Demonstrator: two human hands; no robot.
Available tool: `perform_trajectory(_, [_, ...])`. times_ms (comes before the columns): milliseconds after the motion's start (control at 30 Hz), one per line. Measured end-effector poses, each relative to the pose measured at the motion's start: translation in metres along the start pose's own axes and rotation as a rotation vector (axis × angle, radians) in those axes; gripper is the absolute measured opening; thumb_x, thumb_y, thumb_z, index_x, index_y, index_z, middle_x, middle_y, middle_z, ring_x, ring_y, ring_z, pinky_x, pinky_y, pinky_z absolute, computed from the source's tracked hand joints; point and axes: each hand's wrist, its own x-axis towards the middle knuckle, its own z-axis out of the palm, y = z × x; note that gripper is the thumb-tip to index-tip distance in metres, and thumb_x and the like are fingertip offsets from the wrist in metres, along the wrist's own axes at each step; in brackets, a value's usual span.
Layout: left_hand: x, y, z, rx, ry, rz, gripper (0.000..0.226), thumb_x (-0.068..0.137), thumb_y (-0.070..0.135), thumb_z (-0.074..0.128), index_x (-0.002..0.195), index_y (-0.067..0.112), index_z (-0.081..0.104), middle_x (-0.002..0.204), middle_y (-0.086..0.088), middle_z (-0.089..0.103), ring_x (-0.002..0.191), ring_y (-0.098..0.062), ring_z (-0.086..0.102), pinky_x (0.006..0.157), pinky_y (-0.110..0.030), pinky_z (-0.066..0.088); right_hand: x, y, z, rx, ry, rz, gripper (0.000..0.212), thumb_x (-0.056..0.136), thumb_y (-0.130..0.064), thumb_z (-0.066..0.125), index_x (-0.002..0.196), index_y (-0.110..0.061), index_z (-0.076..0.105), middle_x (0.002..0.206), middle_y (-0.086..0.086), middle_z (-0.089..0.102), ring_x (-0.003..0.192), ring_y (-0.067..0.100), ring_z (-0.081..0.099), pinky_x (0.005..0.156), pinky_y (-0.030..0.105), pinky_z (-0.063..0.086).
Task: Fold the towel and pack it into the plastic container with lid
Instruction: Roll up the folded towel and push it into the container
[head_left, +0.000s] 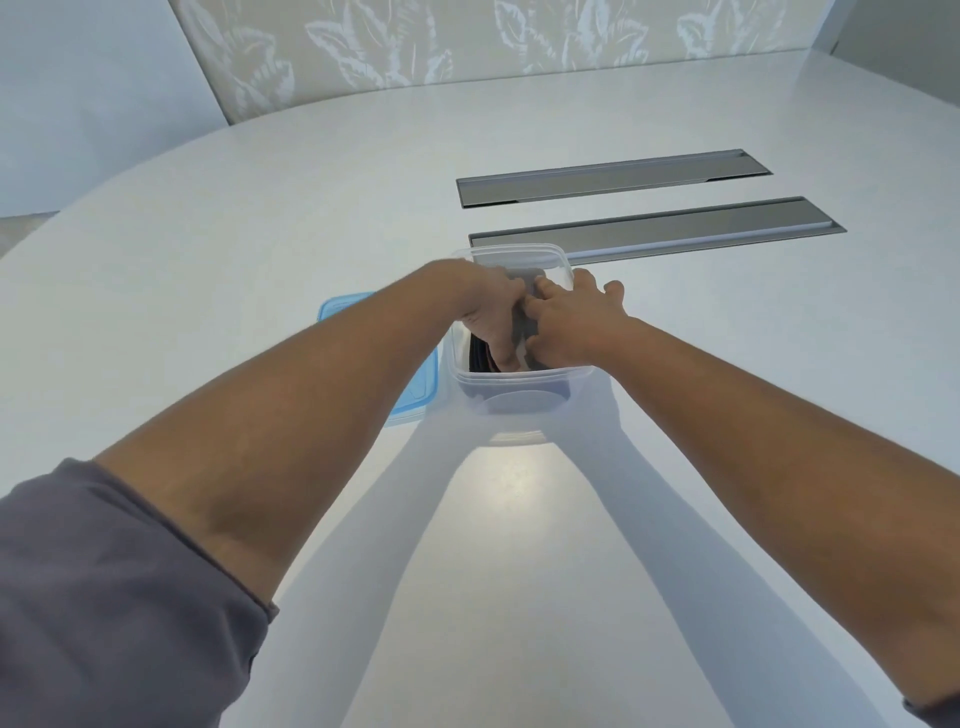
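A clear plastic container (511, 410) stands on the white table in the middle of the view. A dark grey folded towel (524, 325) sits inside it, mostly hidden by my hands. My left hand (491, 317) reaches into the container and presses on the towel with its fingers curled around the cloth. My right hand (569, 319) lies over the right side of the container, fingers spread on the towel and across the rim. The blue lid (418, 387) lies flat on the table just left of the container, partly covered by my left forearm.
Two long grey metal cable hatches (613, 179) (657, 226) are set flush into the white table (260, 234) behind the container. A wall with a pale leaf pattern (467, 41) rises beyond the table's curved far edge.
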Motion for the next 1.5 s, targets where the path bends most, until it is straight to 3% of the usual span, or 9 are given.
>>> perform_trajectory(133, [0.015, -0.004, 0.016, 0.053, -0.030, -0.029, 0.138, 0.062, 0.073, 0.077, 0.159, 0.038, -0.014, 0.170, -0.006, 0.007, 0.158, -0.021, 0.005, 0.120, -0.062, -0.004, 0.000, 0.001, -0.003, 0.005, 0.008, -0.004, 0.058, 0.088, -0.047, 0.057, 0.144, -0.033, 0.049, 0.155, -0.007, 0.036, 0.137, 0.034, 0.029, 0.103, 0.055, 0.030])
perform_trajectory(267, [0.020, -0.001, 0.020, 0.086, -0.040, -0.035, 0.139, 0.059, 0.076, 0.075, 0.158, 0.042, -0.018, 0.171, 0.001, 0.013, 0.157, -0.021, 0.014, 0.118, -0.066, -0.004, -0.001, 0.001, -0.001, -0.006, -0.001, -0.010, 0.054, 0.089, -0.047, 0.055, 0.141, -0.034, 0.053, 0.150, -0.008, 0.041, 0.134, 0.034, 0.031, 0.100, 0.054, 0.031])
perform_trajectory(600, [0.017, -0.001, 0.024, 0.004, 0.018, 0.007, 0.125, 0.058, 0.072, 0.077, 0.158, 0.045, 0.007, 0.159, 0.009, 0.038, 0.151, -0.021, 0.030, 0.117, -0.064, 0.000, 0.000, 0.000, 0.001, 0.110, 0.028, -0.007, 0.043, 0.086, -0.041, 0.058, 0.128, -0.033, 0.061, 0.133, -0.009, 0.053, 0.127, 0.031, 0.037, 0.092, 0.048, 0.031])
perform_trajectory(733, [0.007, -0.012, 0.016, -0.368, 0.137, 0.123, 0.083, 0.056, 0.050, 0.092, 0.126, 0.035, 0.051, 0.116, 0.014, 0.064, 0.116, -0.023, 0.058, 0.103, -0.047, 0.037, -0.002, 0.002, -0.005, 0.297, 0.047, 0.012, 0.035, 0.086, -0.038, 0.059, 0.120, -0.036, 0.063, 0.114, -0.009, 0.054, 0.129, 0.030, 0.041, 0.098, 0.050, 0.032])
perform_trajectory(900, [-0.013, -0.024, 0.016, -0.729, 0.481, 0.048, 0.055, 0.083, 0.018, 0.078, 0.135, 0.019, 0.058, 0.143, 0.001, 0.053, 0.127, -0.020, 0.052, 0.097, -0.027, 0.044, -0.005, 0.009, -0.009, 0.414, 0.172, 0.052, 0.035, 0.085, -0.041, 0.052, 0.116, -0.029, 0.064, 0.128, -0.004, 0.058, 0.128, 0.028, 0.049, 0.093, 0.048, 0.033])
perform_trajectory(1067, [-0.027, -0.041, 0.051, -1.037, 0.907, -0.206, 0.029, 0.082, 0.001, 0.053, 0.104, 0.015, 0.065, 0.104, 0.002, 0.061, 0.085, -0.012, 0.055, 0.071, -0.021, 0.046, -0.020, 0.004, -0.011, 0.520, 0.249, 0.069, 0.041, 0.092, -0.022, 0.052, 0.131, -0.028, 0.063, 0.159, -0.003, 0.042, 0.142, 0.028, 0.041, 0.105, 0.050, 0.033])
perform_trajectory(1200, [-0.033, -0.049, 0.094, -1.006, 0.773, -0.385, 0.011, 0.084, 0.016, 0.065, 0.092, 0.014, 0.059, 0.080, 0.007, 0.054, 0.078, -0.020, 0.055, 0.069, -0.032, 0.047, -0.028, -0.001, -0.002, 0.568, 0.276, 0.063, 0.053, 0.094, -0.016, 0.049, 0.146, -0.023, 0.052, 0.173, 0.001, 0.013, 0.150, 0.032, 0.030, 0.110, 0.051, 0.040])
perform_trajectory(1367, [-0.035, -0.038, 0.116, -0.787, 0.531, -0.417, 0.034, 0.085, 0.043, 0.069, 0.084, 0.011, 0.060, 0.082, -0.004, 0.064, 0.077, -0.025, 0.060, 0.071, -0.037, 0.049, -0.030, -0.004, 0.008, 0.687, 0.286, 0.085, 0.061, 0.093, -0.008, 0.047, 0.153, -0.016, 0.040, 0.174, 0.008, 0.003, 0.145, 0.036, 0.039, 0.107, 0.041, 0.043])
perform_trajectory(1500, [-0.039, -0.032, 0.126, -0.713, 0.446, -0.424, 0.032, 0.088, 0.043, 0.064, 0.082, 0.013, 0.055, 0.079, -0.001, 0.059, 0.073, -0.020, 0.056, 0.060, -0.031, 0.041, -0.030, -0.004, 0.016, 0.785, 0.257, 0.105, 0.069, 0.096, -0.004, 0.044, 0.162, -0.015, 0.027, 0.173, 0.006, 0.008, 0.152, 0.031, 0.029, 0.115, 0.037, 0.033])
